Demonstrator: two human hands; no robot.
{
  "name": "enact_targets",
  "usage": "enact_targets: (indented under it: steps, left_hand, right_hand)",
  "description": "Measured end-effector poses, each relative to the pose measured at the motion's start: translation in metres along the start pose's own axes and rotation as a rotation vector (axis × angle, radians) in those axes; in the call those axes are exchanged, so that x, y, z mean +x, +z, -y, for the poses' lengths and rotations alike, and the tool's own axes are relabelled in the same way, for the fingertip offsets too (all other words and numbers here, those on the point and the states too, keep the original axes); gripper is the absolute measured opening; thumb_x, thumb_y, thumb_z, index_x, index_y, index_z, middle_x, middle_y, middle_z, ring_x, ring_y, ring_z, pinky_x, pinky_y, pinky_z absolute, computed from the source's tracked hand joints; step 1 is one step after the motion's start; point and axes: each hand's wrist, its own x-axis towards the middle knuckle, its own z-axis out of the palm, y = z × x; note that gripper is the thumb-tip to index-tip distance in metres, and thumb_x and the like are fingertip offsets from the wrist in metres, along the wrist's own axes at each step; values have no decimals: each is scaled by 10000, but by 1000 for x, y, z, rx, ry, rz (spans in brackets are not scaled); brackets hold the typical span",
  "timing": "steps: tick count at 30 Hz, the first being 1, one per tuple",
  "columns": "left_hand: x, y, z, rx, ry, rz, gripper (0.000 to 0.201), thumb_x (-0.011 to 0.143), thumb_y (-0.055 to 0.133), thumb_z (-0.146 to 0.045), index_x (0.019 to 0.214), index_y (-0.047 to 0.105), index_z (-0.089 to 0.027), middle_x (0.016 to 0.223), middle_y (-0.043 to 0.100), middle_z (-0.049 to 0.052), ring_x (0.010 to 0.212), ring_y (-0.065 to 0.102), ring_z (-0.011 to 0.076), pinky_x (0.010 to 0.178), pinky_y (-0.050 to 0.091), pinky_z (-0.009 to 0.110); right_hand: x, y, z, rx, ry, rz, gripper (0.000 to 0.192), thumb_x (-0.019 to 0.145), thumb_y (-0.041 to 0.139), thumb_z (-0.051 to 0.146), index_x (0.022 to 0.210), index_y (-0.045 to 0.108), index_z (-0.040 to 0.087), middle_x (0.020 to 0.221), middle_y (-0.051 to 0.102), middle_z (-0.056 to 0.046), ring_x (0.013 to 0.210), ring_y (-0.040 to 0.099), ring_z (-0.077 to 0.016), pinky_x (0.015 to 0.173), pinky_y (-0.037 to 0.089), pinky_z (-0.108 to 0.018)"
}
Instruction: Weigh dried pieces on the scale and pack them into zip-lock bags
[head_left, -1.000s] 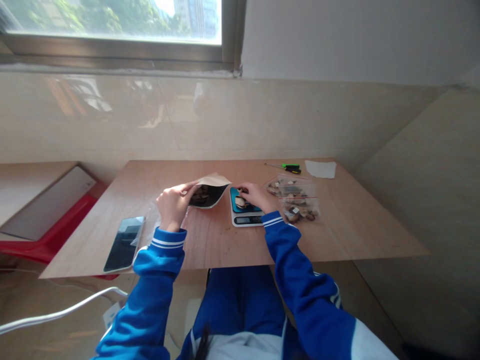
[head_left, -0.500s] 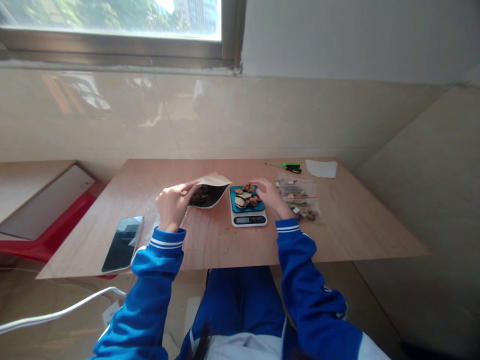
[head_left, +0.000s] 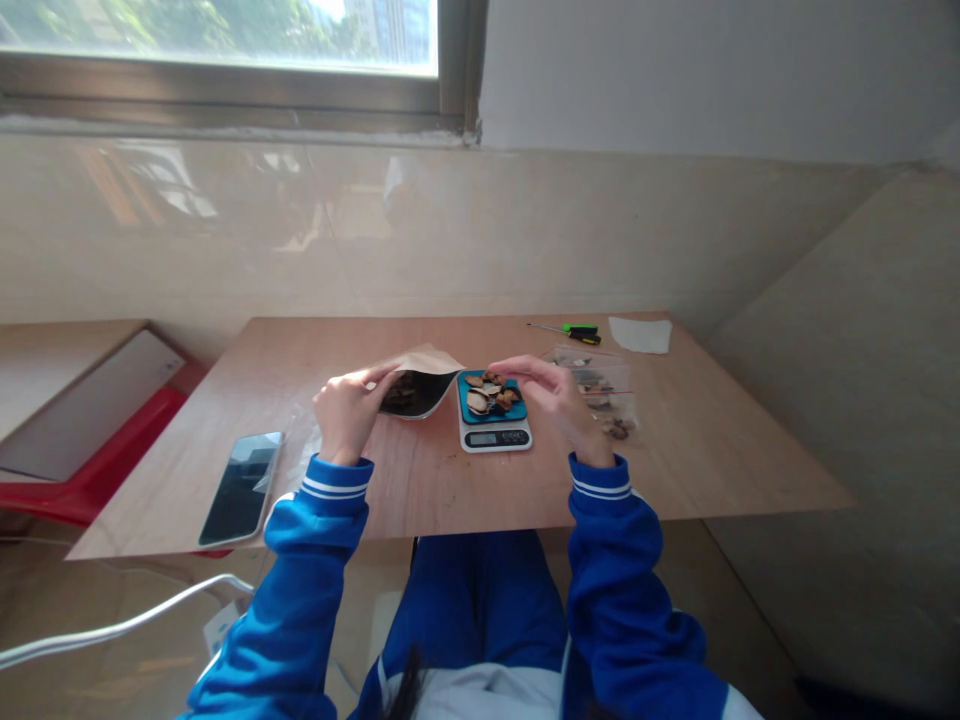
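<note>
My left hand [head_left: 349, 415] pinches the near-left edge of a brown paper pouch [head_left: 420, 358], with its dark inside facing me and some dried pieces in it. Right of the pouch is a small white kitchen scale [head_left: 498, 440] with a blue top and a digital display, too small to read. Several brown, pale-faced dried slices [head_left: 486, 398], which look like dried mushroom, lie on the blue top. Over their far side, my right hand [head_left: 551, 400] has its fingers drawn together at the tips, on a dried slice at the pile's back edge.
Clear zip bags with dried pieces [head_left: 619, 400] lie right of the scale, partly behind my right hand. Farther back are a green-and-black screwdriver [head_left: 581, 331] and a white paper [head_left: 640, 335]. A phone [head_left: 241, 488] and crumpled clear plastic [head_left: 301, 430] lie at left.
My right hand has turned and its wrist has shifted right and nearer me, while its fingertips stay over the scale and draw together. My left hand still holds the pouch.
</note>
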Motion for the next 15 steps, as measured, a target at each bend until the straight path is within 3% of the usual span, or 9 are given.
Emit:
enact_targets:
  steps: [3, 4, 7, 10, 15]
  left_hand:
    - [-3, 0, -4, 1, -1, 3, 372, 839, 551, -582, 1031, 755, -336, 882, 773, 37, 855, 706, 252, 639, 446, 288]
    - [-4, 0, -5, 4, 0, 8, 363, 840, 558, -572, 1033, 755, -336, 882, 773, 40, 856, 706, 254, 642, 449, 290]
    - [-9, -1, -7, 23, -2, 24, 352, 840, 572, -556, 1028, 758, -324, 874, 773, 49, 863, 707, 262, 641, 450, 293]
    - [-16, -1, -7, 28, 8, 35, 332, 847, 573, -541, 1032, 755, -334, 885, 773, 45, 879, 707, 264, 635, 443, 292]
    - [-25, 3, -4, 31, 26, 44, 294, 866, 568, -508, 1074, 731, -378, 940, 770, 24, 870, 701, 246, 622, 419, 276]
  right_hand:
    - [7, 31, 9, 9, -47, 421, 407, 862, 435, 111, 1181, 666, 214, 1275, 655, -15, 1232, 561, -172, 1075, 423, -353]
    - [10, 45, 9, -28, -73, 504, 430, 852, 429, 77, 1189, 662, 209, 1300, 640, -17, 1255, 543, -166, 1097, 401, -356]
    - [21, 91, 6, -233, -91, 482, 503, 826, 368, -20, 1179, 666, 181, 1310, 632, -54, 1259, 540, -162, 1112, 384, -362]
    - [30, 126, 4, -503, 4, 455, 467, 844, 374, -36, 1170, 664, 130, 1260, 654, -119, 1210, 582, -210, 1043, 452, -355]
    - [38, 150, 9, -705, 170, 416, 397, 899, 378, 4, 1225, 603, 36, 1199, 654, -219, 1096, 642, -285, 898, 546, -391]
